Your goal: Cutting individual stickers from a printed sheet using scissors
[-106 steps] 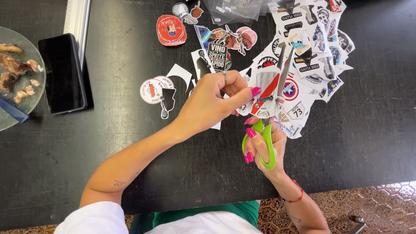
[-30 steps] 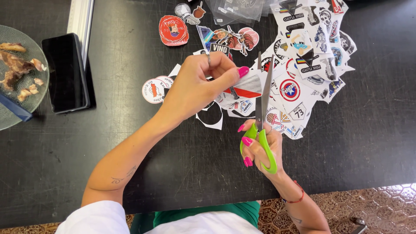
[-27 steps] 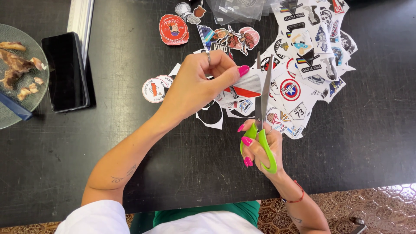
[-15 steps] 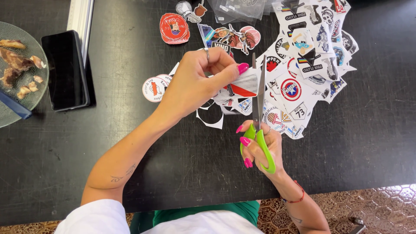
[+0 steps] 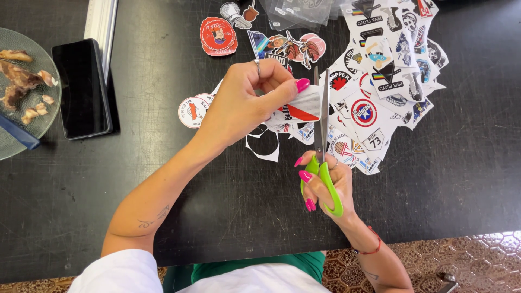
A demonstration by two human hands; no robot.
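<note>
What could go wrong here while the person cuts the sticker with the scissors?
The left hand pinches the sticker with its thumb close beside the blades of the green-handled scissors, so a slip may nick it. The cut could also run into the sticker's red printed stripe. Cut stickers lie piled under the blades, so one might get caught.

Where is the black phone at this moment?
The black phone lies face up at the table's left side, between the glass plate and a white strip.

Everything sits on the table [image 5: 461,179]. Taking the phone [image 5: 82,88] as the marker: plate [image 5: 21,138] just left of it, ruler [image 5: 100,24] behind it, sticker pile [image 5: 380,81] way off right, scissors [image 5: 324,141] right and nearer.
</note>
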